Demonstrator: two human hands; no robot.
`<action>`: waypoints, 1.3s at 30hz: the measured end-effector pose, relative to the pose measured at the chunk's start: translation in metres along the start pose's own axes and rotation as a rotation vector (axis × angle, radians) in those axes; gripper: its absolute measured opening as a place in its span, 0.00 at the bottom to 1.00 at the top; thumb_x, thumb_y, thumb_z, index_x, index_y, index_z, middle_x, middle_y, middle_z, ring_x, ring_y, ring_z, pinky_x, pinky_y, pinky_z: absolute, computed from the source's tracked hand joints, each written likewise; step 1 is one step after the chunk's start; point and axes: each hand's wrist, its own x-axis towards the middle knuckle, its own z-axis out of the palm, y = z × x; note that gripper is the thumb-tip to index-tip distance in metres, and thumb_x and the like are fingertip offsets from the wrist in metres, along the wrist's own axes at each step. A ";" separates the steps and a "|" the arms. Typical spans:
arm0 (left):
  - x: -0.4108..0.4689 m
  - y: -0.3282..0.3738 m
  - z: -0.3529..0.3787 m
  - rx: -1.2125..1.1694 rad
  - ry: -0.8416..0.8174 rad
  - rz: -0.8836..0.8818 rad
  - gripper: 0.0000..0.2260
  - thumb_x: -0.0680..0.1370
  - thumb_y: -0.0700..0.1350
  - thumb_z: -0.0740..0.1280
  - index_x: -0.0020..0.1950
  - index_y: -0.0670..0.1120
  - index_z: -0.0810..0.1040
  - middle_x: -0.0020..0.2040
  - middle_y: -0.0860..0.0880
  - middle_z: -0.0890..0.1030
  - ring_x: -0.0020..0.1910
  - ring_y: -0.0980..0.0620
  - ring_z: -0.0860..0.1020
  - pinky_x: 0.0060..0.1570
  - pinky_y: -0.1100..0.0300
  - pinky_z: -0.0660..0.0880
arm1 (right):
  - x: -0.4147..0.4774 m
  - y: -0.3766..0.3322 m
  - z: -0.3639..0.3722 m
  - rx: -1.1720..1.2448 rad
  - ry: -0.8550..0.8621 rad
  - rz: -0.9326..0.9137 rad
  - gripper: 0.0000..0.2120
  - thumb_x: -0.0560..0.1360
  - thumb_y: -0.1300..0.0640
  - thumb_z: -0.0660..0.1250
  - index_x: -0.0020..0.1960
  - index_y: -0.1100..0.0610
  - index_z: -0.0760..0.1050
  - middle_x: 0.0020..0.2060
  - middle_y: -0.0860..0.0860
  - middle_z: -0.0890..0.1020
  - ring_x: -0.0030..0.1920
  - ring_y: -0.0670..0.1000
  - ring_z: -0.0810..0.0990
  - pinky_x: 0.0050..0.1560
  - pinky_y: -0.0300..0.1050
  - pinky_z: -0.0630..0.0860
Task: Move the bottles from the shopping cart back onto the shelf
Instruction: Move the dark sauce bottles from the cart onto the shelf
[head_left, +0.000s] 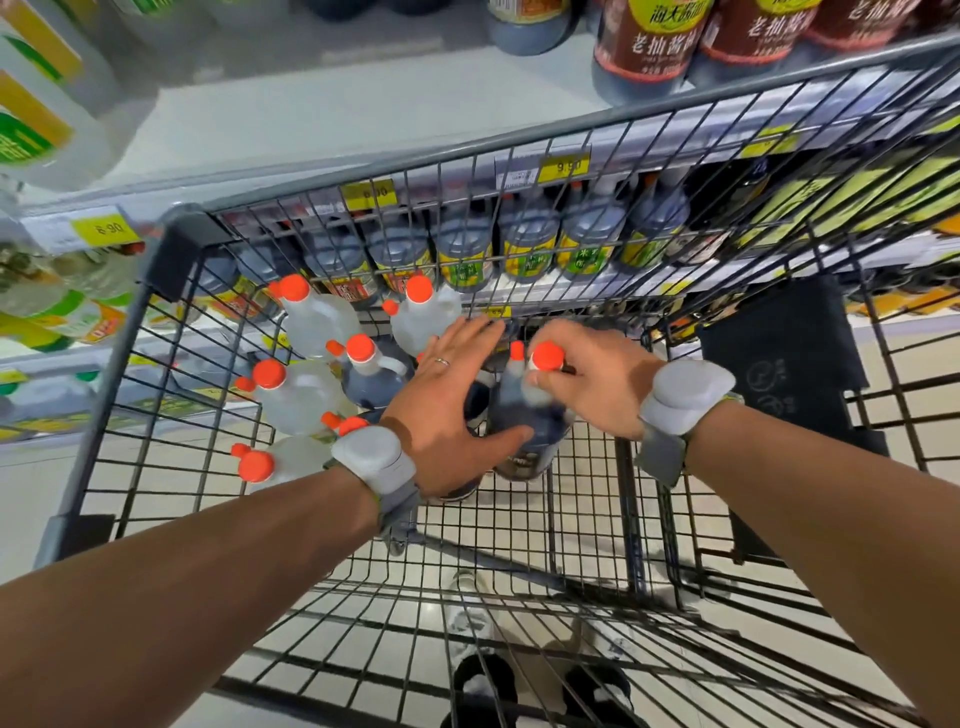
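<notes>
a: where are the hands?

b: both are down inside the wire cart (171, 244). the right hand (592, 379) has its fingers curled around the neck of a dark bottle (530, 421), just under its orange cap (546, 356). the left hand (447, 405) lies flat and spread against the left side of that same bottle, thumb stretched across its body and fingers pointing toward the far end of the cart.

a: so the bottle sits between the two hands?

b: yes, the right hand holds it at the top and the left palm touches its flank. the left is wide, pressing rather than wrapped round. the bottle stands upright on the cart floor and looks blurred.

a: what else is in the cart?

b: left of the hands, a cluster of clear bottles (301, 395) with orange caps, and another dark bottle with a handle (371, 376) standing among them. a further dark bottle shows partly under the left hand; i cannot tell much of it.

a: and the shelf?

b: the shelf (322, 119) is just beyond the far end of the cart. its upper board has a bare stretch in the middle, with big dark bottles (649, 47) at the right. yellow price tags (369, 193) run along its edge, and more dark bottles stand on the level below.

a: anything on the wrists?

b: a grey band (374, 462) on each.
</notes>
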 end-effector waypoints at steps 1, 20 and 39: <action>0.002 0.003 -0.002 -0.023 0.012 -0.016 0.45 0.71 0.62 0.72 0.82 0.54 0.55 0.83 0.55 0.55 0.82 0.57 0.47 0.81 0.48 0.51 | 0.001 -0.002 -0.007 0.005 0.025 -0.002 0.10 0.80 0.48 0.64 0.60 0.50 0.70 0.48 0.50 0.79 0.47 0.55 0.76 0.46 0.47 0.70; 0.063 0.046 -0.048 -0.635 -0.243 -0.212 0.37 0.64 0.41 0.81 0.71 0.50 0.73 0.61 0.53 0.84 0.61 0.55 0.82 0.58 0.61 0.78 | 0.011 -0.039 -0.091 0.515 0.369 -0.139 0.10 0.78 0.58 0.69 0.53 0.44 0.73 0.40 0.60 0.83 0.36 0.57 0.80 0.41 0.55 0.78; 0.103 0.081 -0.139 -0.813 0.119 -0.218 0.28 0.60 0.53 0.81 0.58 0.46 0.84 0.51 0.44 0.87 0.51 0.43 0.86 0.56 0.43 0.82 | 0.034 -0.050 -0.151 0.039 0.438 -0.063 0.25 0.81 0.41 0.56 0.76 0.46 0.64 0.74 0.48 0.69 0.72 0.51 0.68 0.73 0.50 0.64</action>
